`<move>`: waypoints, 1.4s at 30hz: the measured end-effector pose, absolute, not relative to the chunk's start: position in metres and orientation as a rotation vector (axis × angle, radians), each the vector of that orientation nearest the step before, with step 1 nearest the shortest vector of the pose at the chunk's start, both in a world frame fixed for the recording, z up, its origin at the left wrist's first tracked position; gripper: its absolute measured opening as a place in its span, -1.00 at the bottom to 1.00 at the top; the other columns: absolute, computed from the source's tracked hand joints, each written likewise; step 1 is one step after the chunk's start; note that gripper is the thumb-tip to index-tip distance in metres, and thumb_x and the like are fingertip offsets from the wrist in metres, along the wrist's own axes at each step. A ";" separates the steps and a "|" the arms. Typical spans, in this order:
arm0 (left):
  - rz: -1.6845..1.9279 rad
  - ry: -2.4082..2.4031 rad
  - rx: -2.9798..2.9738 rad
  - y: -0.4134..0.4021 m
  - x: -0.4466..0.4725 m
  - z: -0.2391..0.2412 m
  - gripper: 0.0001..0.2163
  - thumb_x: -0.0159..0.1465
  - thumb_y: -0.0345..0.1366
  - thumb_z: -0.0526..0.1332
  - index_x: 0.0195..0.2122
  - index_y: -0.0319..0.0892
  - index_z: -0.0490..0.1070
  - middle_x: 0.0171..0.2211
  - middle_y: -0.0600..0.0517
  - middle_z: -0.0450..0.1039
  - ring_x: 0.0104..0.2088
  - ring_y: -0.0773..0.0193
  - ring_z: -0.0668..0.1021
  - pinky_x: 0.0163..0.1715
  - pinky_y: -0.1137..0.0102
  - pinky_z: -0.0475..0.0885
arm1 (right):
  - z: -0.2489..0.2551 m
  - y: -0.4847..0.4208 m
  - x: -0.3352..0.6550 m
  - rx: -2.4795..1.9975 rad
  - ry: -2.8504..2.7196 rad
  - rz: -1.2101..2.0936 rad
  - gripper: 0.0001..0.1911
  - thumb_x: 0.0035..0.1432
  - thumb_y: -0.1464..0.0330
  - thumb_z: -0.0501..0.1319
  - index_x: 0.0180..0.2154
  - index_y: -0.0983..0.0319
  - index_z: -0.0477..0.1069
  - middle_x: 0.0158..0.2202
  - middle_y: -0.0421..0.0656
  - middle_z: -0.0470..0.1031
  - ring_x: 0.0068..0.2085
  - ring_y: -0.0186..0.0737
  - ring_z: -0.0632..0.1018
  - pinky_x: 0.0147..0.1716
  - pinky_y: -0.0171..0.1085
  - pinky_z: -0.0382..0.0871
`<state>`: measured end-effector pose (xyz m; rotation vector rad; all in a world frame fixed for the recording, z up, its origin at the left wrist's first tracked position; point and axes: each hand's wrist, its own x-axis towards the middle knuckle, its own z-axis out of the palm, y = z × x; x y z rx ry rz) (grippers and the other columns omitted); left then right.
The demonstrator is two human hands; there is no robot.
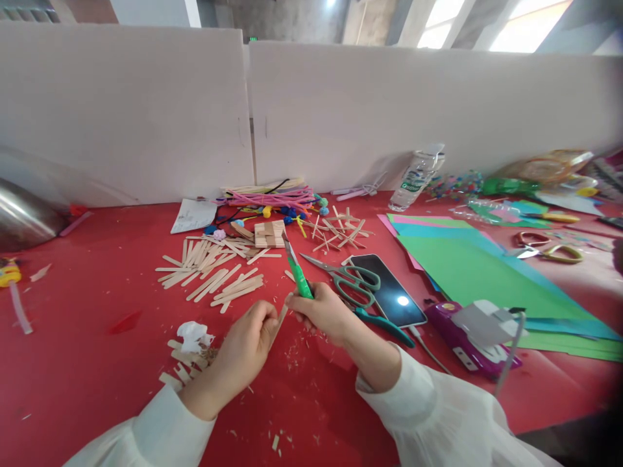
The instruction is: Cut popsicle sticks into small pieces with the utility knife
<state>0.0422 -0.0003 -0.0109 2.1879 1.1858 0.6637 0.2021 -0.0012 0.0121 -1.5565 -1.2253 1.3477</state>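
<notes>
My left hand (250, 337) is closed around a flat wooden craft stick (279, 324), held at a slant over the table. In my right hand (324, 311) is a green utility knife (298, 272), its blade pointing up and away from me. The right fingers meet the stick's upper end. Small wood shavings (296, 360) lie on the red tabletop below. Beyond the hands are loose craft sticks (207, 266) and a block of sticks (269, 234) laid side by side. Scissors with grey-green handles (353, 285) lie just past my right hand.
A lit phone (387, 292), teal-handled tool (384, 326) and purple glue-gun-like device (470, 344) lie right. Coloured paper (467, 272), a water bottle (416, 178) and more scissors (548, 248) are farther out. Pipe cleaners (272, 198) lie before the white partition (389, 104). Stick pieces (182, 363) sit left.
</notes>
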 end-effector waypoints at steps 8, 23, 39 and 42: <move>0.883 1.248 1.946 0.019 0.031 -0.009 -0.78 0.29 -0.17 -0.07 -0.47 -0.11 0.09 -0.57 0.15 0.17 -0.53 0.34 0.31 -0.48 0.45 0.27 | 0.009 -0.009 0.191 -1.493 -1.300 1.442 -0.81 -0.09 0.39 0.16 -0.64 0.24 0.20 -0.76 -0.36 0.22 -0.73 -0.50 0.23 -0.76 -0.46 0.09; 0.653 1.062 2.131 0.019 0.024 -0.007 -0.83 0.18 -0.33 0.11 -0.19 -0.13 0.29 -0.18 0.00 0.39 -0.16 0.23 0.46 -0.13 0.31 0.36 | 0.012 0.002 0.212 -1.423 -1.457 1.282 -0.74 0.00 0.23 0.17 -0.58 0.24 0.23 -0.71 -0.36 0.18 -0.67 -0.47 0.21 -0.66 -0.41 0.07; 0.277 1.102 2.563 0.017 0.021 -0.015 -0.46 0.16 -0.13 0.18 0.14 -0.15 0.14 0.22 -0.17 0.08 0.22 -0.01 0.13 0.11 0.08 0.17 | -0.001 0.009 0.218 -1.501 -1.587 0.814 -0.61 -0.06 0.12 0.25 -0.25 0.25 0.35 -0.39 -0.19 0.43 -0.36 -0.25 0.41 -0.39 -0.31 0.24; 0.200 1.112 2.610 0.017 0.020 -0.014 -0.41 0.17 0.04 0.10 0.14 -0.21 0.18 0.21 -0.19 0.11 0.22 -0.03 0.14 0.13 0.07 0.11 | 0.011 0.006 0.226 -1.393 -1.571 0.813 -0.69 0.06 0.15 0.14 -0.26 0.26 0.33 -0.41 -0.19 0.41 -0.39 -0.29 0.40 -0.39 -0.33 0.25</move>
